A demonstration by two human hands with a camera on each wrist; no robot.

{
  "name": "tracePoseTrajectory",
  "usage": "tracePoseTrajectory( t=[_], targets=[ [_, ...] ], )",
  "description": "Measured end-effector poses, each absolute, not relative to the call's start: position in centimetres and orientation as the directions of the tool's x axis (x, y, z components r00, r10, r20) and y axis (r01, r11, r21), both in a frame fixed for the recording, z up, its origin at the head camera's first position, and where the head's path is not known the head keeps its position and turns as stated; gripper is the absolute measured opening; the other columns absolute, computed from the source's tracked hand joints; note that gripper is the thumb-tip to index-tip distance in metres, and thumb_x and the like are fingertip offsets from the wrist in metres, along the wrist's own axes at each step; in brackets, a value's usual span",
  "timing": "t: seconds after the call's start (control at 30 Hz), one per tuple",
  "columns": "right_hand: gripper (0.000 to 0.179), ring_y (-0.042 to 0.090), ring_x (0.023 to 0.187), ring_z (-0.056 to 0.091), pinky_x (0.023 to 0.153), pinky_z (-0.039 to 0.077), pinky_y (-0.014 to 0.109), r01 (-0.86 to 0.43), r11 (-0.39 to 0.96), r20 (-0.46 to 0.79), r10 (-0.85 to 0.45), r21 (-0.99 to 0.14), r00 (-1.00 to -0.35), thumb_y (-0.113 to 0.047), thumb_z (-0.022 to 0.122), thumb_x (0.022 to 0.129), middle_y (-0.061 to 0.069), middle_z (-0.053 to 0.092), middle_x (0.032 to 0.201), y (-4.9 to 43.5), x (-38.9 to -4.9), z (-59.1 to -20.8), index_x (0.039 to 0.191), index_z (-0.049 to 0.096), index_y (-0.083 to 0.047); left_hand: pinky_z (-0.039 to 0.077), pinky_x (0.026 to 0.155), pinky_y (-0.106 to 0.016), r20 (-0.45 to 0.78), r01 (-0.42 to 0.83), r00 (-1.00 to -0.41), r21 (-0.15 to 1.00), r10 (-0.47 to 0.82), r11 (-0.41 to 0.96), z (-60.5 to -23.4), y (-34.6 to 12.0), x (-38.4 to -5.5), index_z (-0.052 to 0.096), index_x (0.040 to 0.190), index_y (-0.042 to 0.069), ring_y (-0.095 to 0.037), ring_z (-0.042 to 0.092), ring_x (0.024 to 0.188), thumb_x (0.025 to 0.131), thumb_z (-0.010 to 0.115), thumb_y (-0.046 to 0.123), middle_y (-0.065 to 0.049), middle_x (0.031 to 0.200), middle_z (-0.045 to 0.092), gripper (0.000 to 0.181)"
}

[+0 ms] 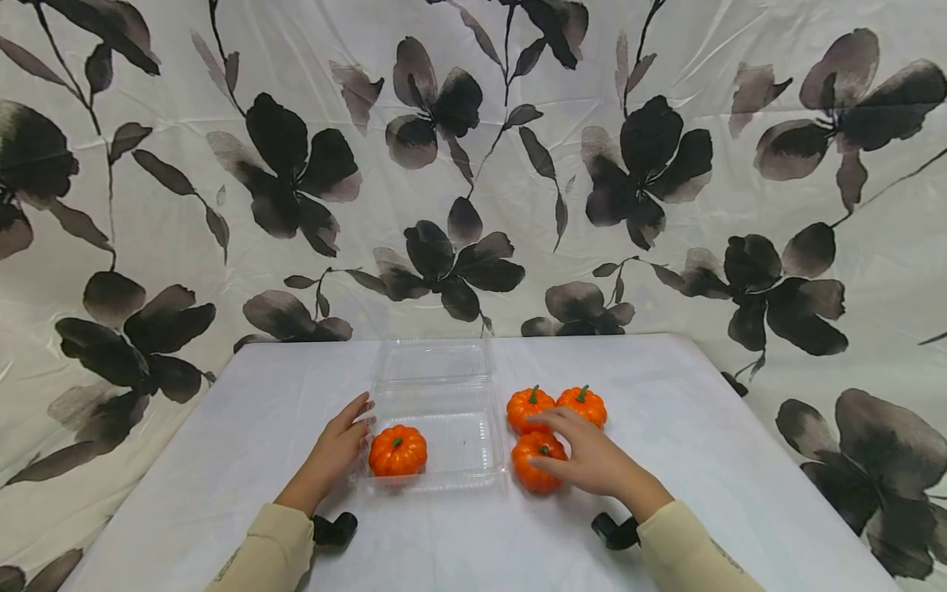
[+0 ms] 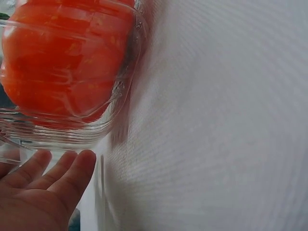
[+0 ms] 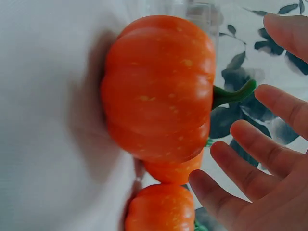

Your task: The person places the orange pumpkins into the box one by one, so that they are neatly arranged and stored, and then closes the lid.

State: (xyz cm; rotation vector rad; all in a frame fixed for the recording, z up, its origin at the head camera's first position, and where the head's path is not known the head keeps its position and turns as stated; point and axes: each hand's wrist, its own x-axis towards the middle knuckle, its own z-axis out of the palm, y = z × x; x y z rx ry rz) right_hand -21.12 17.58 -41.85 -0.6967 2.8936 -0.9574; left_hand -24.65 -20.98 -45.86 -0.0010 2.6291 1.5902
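Observation:
A clear plastic clamshell box (image 1: 459, 444) lies with its lid (image 1: 432, 362) folded back, and one small orange pumpkin (image 1: 398, 450) sits in its near left corner. My left hand (image 1: 336, 452) rests at the box's left side, fingers straight, fingertips right at the wall in the left wrist view. To the right of the box, three more pumpkins stand grouped: a near one (image 1: 538, 462), a far left one (image 1: 529, 409) and a far right one (image 1: 583, 404). Above the near pumpkin (image 3: 159, 89) my right hand (image 1: 592, 456) hovers with fingers spread, holding nothing.
A white cloth covers the table (image 1: 244, 460). Behind it hangs a pale curtain (image 1: 540, 189) with dark flower prints. A black wrist camera mount (image 1: 335, 529) sits under the left wrist, another mount (image 1: 616, 532) under the right.

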Motion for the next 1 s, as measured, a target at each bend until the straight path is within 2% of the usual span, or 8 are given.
tracePoseTrajectory(
  t=[0.33,0.6,1.0],
  targets=[
    [0.058,0.032,0.132,0.046,0.105,0.041,0.06,-0.383,0.73,0.106,-0.396,-0.566,-0.912,-0.045,0.073,0.081,0.004,0.049,0.142,18.0,-21.0,-42.6,0.133,0.057,-0.025,0.036,0.111,-0.053,-0.046,-0.025,-0.998,0.883,0.034,0.469,-45.7,-21.0,-24.5,0.017,0.156,0.012,-0.038,0.039,0.139,0.1,0.035,0.016,-0.018,0.157,0.03,0.059],
    [0.063,0.027,0.122,0.053,0.102,0.046,0.056,-0.363,0.74,0.086,-0.384,-0.566,-0.919,-0.047,0.075,0.078,0.003,0.052,0.135,18.1,-21.0,-43.1,0.133,0.057,-0.022,0.038,0.111,-0.053,-0.048,-0.029,-0.998,0.883,0.03,0.469,-45.5,-20.9,-24.3,0.017,0.156,0.011,-0.038,0.039,0.139,0.1,0.035,0.015,-0.018,0.157,0.031,0.059],
    [0.066,0.024,0.12,0.053,0.103,0.046,0.052,-0.333,0.752,0.072,-0.357,-0.569,-0.931,-0.048,0.076,0.076,0.002,0.052,0.132,18.2,-21.0,-43.8,0.133,0.057,-0.02,0.037,0.112,-0.053,-0.049,-0.027,-0.998,0.888,0.036,0.46,-45.3,-20.7,-24.2,0.016,0.156,0.009,-0.038,0.039,0.139,0.1,0.035,0.014,-0.019,0.157,0.029,0.059]
  ],
)
